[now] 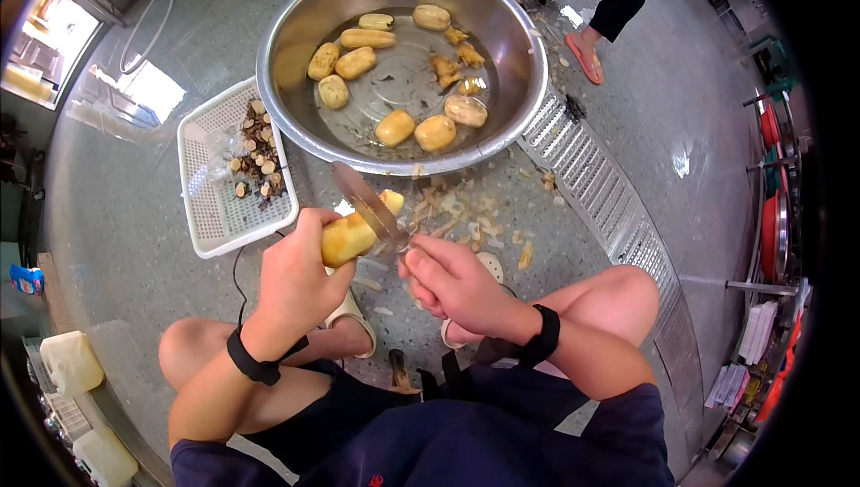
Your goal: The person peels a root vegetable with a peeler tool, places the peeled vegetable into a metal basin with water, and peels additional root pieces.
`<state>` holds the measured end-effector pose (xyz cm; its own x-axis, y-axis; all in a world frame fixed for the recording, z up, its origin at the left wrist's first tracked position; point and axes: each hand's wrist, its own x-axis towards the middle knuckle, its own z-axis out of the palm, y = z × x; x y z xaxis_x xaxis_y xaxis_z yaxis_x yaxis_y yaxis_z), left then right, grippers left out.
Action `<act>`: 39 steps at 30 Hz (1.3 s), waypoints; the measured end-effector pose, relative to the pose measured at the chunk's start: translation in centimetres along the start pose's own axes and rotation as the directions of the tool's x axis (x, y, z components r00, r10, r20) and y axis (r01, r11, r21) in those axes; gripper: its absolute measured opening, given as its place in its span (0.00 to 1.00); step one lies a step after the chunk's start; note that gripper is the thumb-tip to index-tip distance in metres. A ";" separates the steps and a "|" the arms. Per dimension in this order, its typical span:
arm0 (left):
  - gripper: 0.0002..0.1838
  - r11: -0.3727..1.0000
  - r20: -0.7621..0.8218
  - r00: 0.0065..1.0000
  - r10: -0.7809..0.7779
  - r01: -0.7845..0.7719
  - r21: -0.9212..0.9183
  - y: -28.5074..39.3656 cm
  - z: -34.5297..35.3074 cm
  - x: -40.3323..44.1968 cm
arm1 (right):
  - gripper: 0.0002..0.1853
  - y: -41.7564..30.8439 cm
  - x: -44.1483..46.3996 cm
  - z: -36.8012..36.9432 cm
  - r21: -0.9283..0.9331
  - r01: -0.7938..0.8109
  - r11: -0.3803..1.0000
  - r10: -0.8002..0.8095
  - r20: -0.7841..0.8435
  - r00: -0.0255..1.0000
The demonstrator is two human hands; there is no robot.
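Observation:
My left hand (300,276) is wrapped round a yellowish lotus root (348,241), its far end pointing up and to the right. In my right hand (457,276) is a knife (363,196) with a broad blade, gripped by its handle. The blade lies across the upper part of the root, angled to the upper left; whether its edge touches the root I cannot tell. Just beyond stands a large metal basin (269,84) with shallow water and several lotus root pieces (367,38) in it. Some loose brownish scraps (445,68) lie in the basin too.
A white plastic basket (199,191) holds cut ends (262,155) left of the basin. Peelings (466,214) litter the wet floor between my feet and the basin. A metal drain grate (596,178) runs along the right. Another person's leg and red sandal (585,59) show behind.

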<state>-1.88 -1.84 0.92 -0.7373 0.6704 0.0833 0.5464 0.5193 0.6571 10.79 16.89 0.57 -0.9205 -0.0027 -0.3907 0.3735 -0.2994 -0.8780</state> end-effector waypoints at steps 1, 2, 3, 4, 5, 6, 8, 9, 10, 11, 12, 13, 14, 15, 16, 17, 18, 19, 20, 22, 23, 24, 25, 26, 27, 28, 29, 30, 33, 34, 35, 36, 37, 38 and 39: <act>0.23 1.000 0.020 1.000 -0.006 0.006 -0.008 0.1 0.0 0.0 | 0.18 0.3 0.1 0.0 -0.019 0.020 1.000 -0.020 0.012 1.000; 0.24 1.000 0.055 0.998 -0.008 0.010 -0.029 0.2 0.0 0.0 | 0.19 0.8 0.2 -0.1 -0.038 0.040 0.998 -0.039 0.023 0.999; 0.25 0.999 0.091 0.996 -0.009 0.014 -0.050 0.2 0.0 0.1 | 0.19 1.0 0.3 -0.1 -0.056 0.061 0.997 -0.059 0.034 0.998; 0.26 0.997 0.127 0.992 -0.009 0.018 -0.070 0.3 -0.1 0.1 | 0.20 0.9 0.2 -0.1 -0.022 0.018 1.000 -0.018 0.028 0.999; 0.26 0.996 0.151 0.989 0.004 0.010 -0.094 0.3 -0.2 0.1 | 0.20 0.5 0.1 0.0 0.014 -0.025 1.000 0.025 0.024 0.999; 0.27 0.993 0.173 0.985 0.017 0.003 -0.118 0.3 -0.3 0.3 | 0.20 0.3 0.0 0.0 0.050 -0.069 0.996 0.067 0.022 0.997; 0.28 0.988 0.200 0.979 0.032 0.000 -0.157 0.1 -0.4 0.5 | 0.21 0.3 0.0 -0.3 0.112 -0.114 0.987 0.110 0.045 0.993; 0.29 0.985 0.208 0.978 0.032 0.005 -0.173 -0.2 -0.3 0.5 | 0.21 0.4 -0.1 -0.4 0.144 -0.138 0.980 0.131 0.058 0.990; 0.29 0.982 0.219 0.975 0.032 0.010 -0.187 -0.5 -0.2 0.5 | 0.21 0.4 0.0 -0.6 0.058 -0.129 0.990 0.128 0.016 0.992; 0.28 0.980 0.237 0.971 -0.018 0.064 -0.188 -0.8 -0.1 0.6 | 0.20 0.4 0.2 -0.9 -0.028 -0.118 0.993 0.117 -0.026 0.993; 0.27 0.976 0.253 0.965 -0.067 0.116 -0.185 -1.1 0.0 0.9 | 0.19 0.2 0.4 -1.3 -0.112 -0.107 0.988 0.100 -0.066 0.993; 0.26 0.970 0.267 0.957 -0.114 0.165 -0.177 -1.4 0.0 1.2 | 0.21 -0.1 0.5 -2.0 -0.121 -0.114 0.986 0.101 -0.106 0.989; 0.25 0.972 0.312 0.938 -0.151 0.198 -0.126 -2.0 0.0 1.7 | 0.22 -0.6 0.6 -3.3 -0.128 -0.116 0.985 0.096 -0.151 0.984; 0.23 0.972 0.351 0.919 -0.181 0.221 -0.075 -2.8 0.4 2.4 | 0.23 -1.2 0.9 -4.7 -0.137 -0.112 0.984 0.083 -0.200 0.976; 0.22 0.969 0.390 0.895 -0.217 0.246 -0.026 -3.6 1.0 3.2 | 0.23 -2.3 1.1 -5.9 -0.177 -0.086 0.980 0.043 -0.233 0.972; 0.20 0.968 0.377 0.899 -0.223 0.250 -0.024 -4.6 1.7 3.9 | 0.23 -3.9 1.0 -6.8 -0.214 -0.070 0.974 0.012 -0.262 0.965; 0.20 0.979 0.369 0.908 -0.201 0.202 0.035 -5.6 2.4 5.1 | 0.24 -5.2 1.0 -7.9 -0.249 -0.059 0.967 -0.016 -0.290 0.957; 0.21 0.984 0.362 0.915 -0.178 0.153 0.095 -6.6 3.1 6.9 | 0.24 -6.3 1.3 -9.2 -0.328 -0.067 0.942 -0.035 -0.297 0.954; 0.21 0.983 0.359 0.921 -0.153 0.103 0.155 -7.3 3.8 8.8 | 0.24 -7.3 1.6 -10.5 -0.402 -0.079 0.912 -0.052 -0.304 0.951; 0.19 0.947 0.307 0.945 -0.109 0.006 0.320 -7.7 5.7 13.3 | 0.23 -8.2 2.0 -12.8 -0.509 -0.072 0.858 -0.116 -0.328 0.937; 0.19 0.923 0.298 0.951 -0.076 -0.046 0.383 -8.7 7.2 15.9 | 0.21 -8.4 2.3 -13.9 -0.548 -0.052 0.835 -0.168 -0.343 0.924; 0.19 0.878 0.300 0.953 -0.047 -0.104 0.467 -10.2 8.9 18.6 | 0.19 -8.3 2.7 -15.0 -0.589 -0.034 0.807 -0.219 -0.354 0.909; 0.19 0.843 0.329 0.942 -0.070 -0.121 0.525 -11.2 10.2 21.1 | 0.19 -7.4 3.3 -16.3 -0.621 -0.006 0.784 -0.291 -0.376 0.880; 0.20 0.804 0.359 0.929 -0.092 -0.144 0.577 -12.0 11.7 23.5 | 0.19 -7.4 3.6 -17.0 -0.673 -0.028 0.739 -0.289 -0.354 0.889; 0.21 0.773 0.414 0.898 -0.146 -0.158 0.614 -13.0 13.1 25.6 | 0.20 -8.1 3.7 -17.5 -0.724 -0.050 0.688 -0.284 -0.332 0.900; 0.21 0.741 0.469 0.860 -0.201 -0.180 0.647 -14.0 14.5 27.5 | 0.20 -8.3 3.8 -18.0 -0.767 -0.075 0.637 -0.272 -0.315 0.909; 0.22 0.708 0.524 0.812 -0.256 -0.211 0.674 -15.0 16.1 29.3 | 0.20 -8.0 4.1 -18.5 -0.787 -0.082 0.611 -0.291 -0.320 0.902; 0.24 0.683 0.562 0.746 -0.356 -0.203 0.702 -15.4 17.4 31.1 | 0.19 -7.7 4.4 -18.9 -0.810 -0.089 0.579 -0.314 -0.322 0.893; 0.28 0.735 0.599 0.739 -0.308 -0.215 0.643 -19.1 21.5 34.8 | 0.18 -7.2 5.0 -20.5 -0.825 -0.147 0.546 -0.284 -0.348 0.893; 0.29 0.754 0.587 0.759 -0.282 -0.204 0.625 -20.5 22.5 35.8 | 0.18 -7.3 5.1 -20.9 -0.819 -0.171 0.547 -0.258 -0.359 0.897; 0.29 0.772 0.573 0.777 -0.260 -0.189 0.607 -21.9 23.6 36.5 | 0.19 -8.2 5.2 -21.0 -0.756 -0.247 0.606 -0.129 -0.400 0.908; 0.29 0.780 0.586 0.762 -0.275 -0.180 0.599 -22.5 24.3 36.7 | 0.19 -8.1 5.2 -21.2 -0.751 -0.256 0.609 -0.126 -0.411 0.903; 0.28 0.787 0.598 0.748 -0.287 -0.172 0.593 -23.2 25.0 37.0 | 0.19 -7.9 5.4 -21.5 -0.746 -0.264 0.611 -0.127 -0.422 0.898; 0.28 0.794 0.606 0.737 -0.300 -0.158 0.586 -23.8 25.6 37.3 | 0.19 -7.9 5.6 -21.7 -0.745 -0.269 0.610 -0.130 -0.429 0.894; 0.27 0.878 0.605 0.761 -0.236 -0.100 0.468 -24.6 26.0 37.5 | 0.19 -8.3 5.7 -21.9 -0.731 -0.286 0.620 -0.090 -0.428 0.899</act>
<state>-32.62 24.29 -31.55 -0.4494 0.7080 -0.5448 0.7398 0.6368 0.2174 4.95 40.28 -0.48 -0.8124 0.4330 -0.3905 0.5783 0.5125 -0.6347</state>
